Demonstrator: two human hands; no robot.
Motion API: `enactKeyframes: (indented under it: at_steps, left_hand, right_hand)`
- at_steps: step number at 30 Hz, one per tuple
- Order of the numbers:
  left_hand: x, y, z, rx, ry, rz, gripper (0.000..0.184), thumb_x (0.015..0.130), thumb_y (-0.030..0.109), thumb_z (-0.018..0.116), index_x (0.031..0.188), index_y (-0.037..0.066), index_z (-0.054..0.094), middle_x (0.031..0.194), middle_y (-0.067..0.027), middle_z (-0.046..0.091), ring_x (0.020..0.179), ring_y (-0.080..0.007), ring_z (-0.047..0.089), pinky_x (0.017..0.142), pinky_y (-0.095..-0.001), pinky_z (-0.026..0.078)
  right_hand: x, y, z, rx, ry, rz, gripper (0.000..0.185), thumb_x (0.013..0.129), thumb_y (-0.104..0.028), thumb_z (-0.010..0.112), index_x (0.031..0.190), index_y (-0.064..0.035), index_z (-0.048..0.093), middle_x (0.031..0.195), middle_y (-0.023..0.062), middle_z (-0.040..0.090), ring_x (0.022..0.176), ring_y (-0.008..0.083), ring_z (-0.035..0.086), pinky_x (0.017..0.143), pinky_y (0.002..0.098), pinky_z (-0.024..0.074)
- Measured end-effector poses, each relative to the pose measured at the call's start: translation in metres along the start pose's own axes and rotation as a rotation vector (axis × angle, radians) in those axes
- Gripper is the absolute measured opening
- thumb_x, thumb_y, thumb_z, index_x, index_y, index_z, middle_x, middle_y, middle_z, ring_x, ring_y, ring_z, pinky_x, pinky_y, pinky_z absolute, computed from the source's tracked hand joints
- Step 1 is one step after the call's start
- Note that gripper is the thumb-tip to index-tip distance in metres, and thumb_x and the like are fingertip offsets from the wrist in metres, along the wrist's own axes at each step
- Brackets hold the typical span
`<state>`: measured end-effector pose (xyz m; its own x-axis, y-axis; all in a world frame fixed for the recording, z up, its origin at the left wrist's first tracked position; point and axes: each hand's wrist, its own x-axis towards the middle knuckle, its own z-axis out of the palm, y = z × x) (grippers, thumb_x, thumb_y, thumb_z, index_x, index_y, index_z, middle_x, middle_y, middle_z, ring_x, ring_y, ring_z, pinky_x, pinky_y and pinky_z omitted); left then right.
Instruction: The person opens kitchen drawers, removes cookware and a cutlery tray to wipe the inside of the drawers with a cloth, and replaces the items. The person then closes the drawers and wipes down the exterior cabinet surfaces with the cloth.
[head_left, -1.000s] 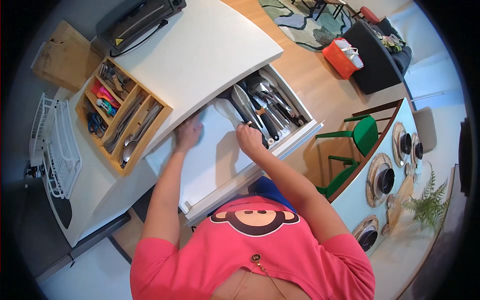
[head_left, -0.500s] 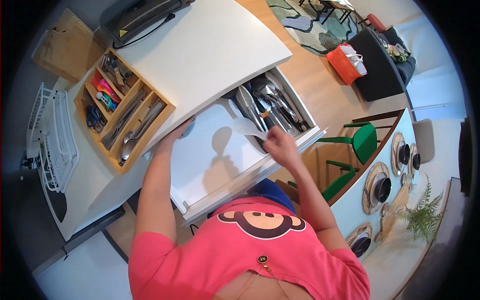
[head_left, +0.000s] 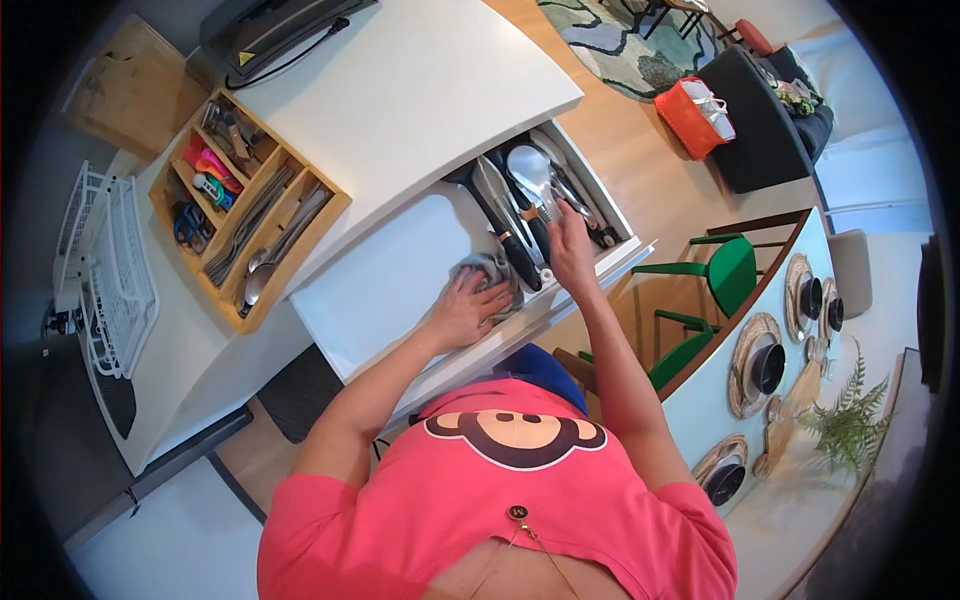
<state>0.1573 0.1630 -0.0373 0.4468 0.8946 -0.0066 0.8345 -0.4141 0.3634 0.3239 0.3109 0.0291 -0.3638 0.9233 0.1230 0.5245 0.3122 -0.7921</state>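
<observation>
My left hand (head_left: 468, 308) lies with fingers spread on top of a grey cloth (head_left: 497, 272), pressing it against the floor of the open drawer (head_left: 385, 270) near its front side. In my right hand (head_left: 570, 252) is the handle of a large serving spoon (head_left: 530, 168). Its shiny bowl points away from me, over the utensils at the drawer's right end. Beside it lie a black-handled utensil (head_left: 505, 235), metal tongs (head_left: 490, 185) and several other kitchen tools, partly covering each other.
A wooden cutlery tray (head_left: 285, 275) with forks, spoons and scissors stands on the white counter (head_left: 420, 90) at left. Beyond it are a white wire rack (head_left: 125, 280) and a cutting board (head_left: 140, 85). Green chairs (head_left: 730, 275) and a set table (head_left: 745, 425) stand at right.
My left hand and the cloth have moved from the drawer's back left to its front, near the utensils. My right hand has brought the spoon from above the bare drawer floor over the utensils.
</observation>
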Motion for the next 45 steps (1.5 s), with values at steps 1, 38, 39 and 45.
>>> enactKeyframes:
  at_steps: [1, 38, 39, 45]
  left_hand:
    - [-0.004, 0.001, 0.001, -0.011, -0.073, 0.019, 0.059, 0.077, 0.035, 0.057, 0.132, 0.021, 0.041, 0.144, -0.0054, 0.029, 0.124, -0.039, 0.032, 0.106, -0.0542, 0.019]
    - [-0.072, -0.079, -0.04, 0.102, -0.1, -0.884, 0.105, 0.062, 0.073, 0.054, 0.144, 0.02, 0.015, 0.15, -0.0156, 0.002, 0.132, -0.0491, 0.005, 0.105, -0.0576, -0.002]
    - [-0.066, -0.062, -0.037, 0.18, -0.096, -0.77, 0.102, 0.064, 0.072, 0.054, 0.143, 0.02, 0.018, 0.149, -0.0159, 0.004, 0.132, -0.0494, 0.007, 0.106, -0.0576, -0.002]
    - [-0.075, -0.003, -0.006, 0.127, -0.095, -0.227, 0.073, 0.074, 0.057, 0.055, 0.138, 0.03, 0.032, 0.148, -0.0095, 0.016, 0.128, -0.0485, 0.021, 0.106, -0.059, 0.008]
  right_hand:
    - [0.003, 0.001, 0.003, -0.025, -0.007, -0.046, 0.037, 0.087, -0.01, 0.049, 0.121, 0.0027, 0.043, 0.093, 0.0188, 0.05, 0.087, 0.0325, 0.05, 0.08, 0.0384, 0.0402]
    - [-0.038, 0.002, 0.007, -0.724, -0.346, -0.177, 0.024, 0.075, -0.022, 0.063, 0.094, -0.007, 0.06, 0.088, 0.012, 0.058, 0.093, 0.0289, 0.055, 0.077, 0.0397, 0.0437]
    - [-0.038, -0.001, 0.007, -0.7, -0.311, -0.199, 0.024, 0.075, -0.021, 0.063, 0.094, -0.0068, 0.06, 0.087, 0.0117, 0.057, 0.094, 0.029, 0.054, 0.077, 0.0395, 0.0436]
    - [-0.018, -0.014, 0.053, -0.627, -0.34, -0.37, 0.033, 0.074, -0.017, 0.062, 0.104, -0.0074, 0.052, 0.086, 0.011, 0.054, 0.08, 0.0283, 0.06, 0.062, 0.0369, 0.0507]
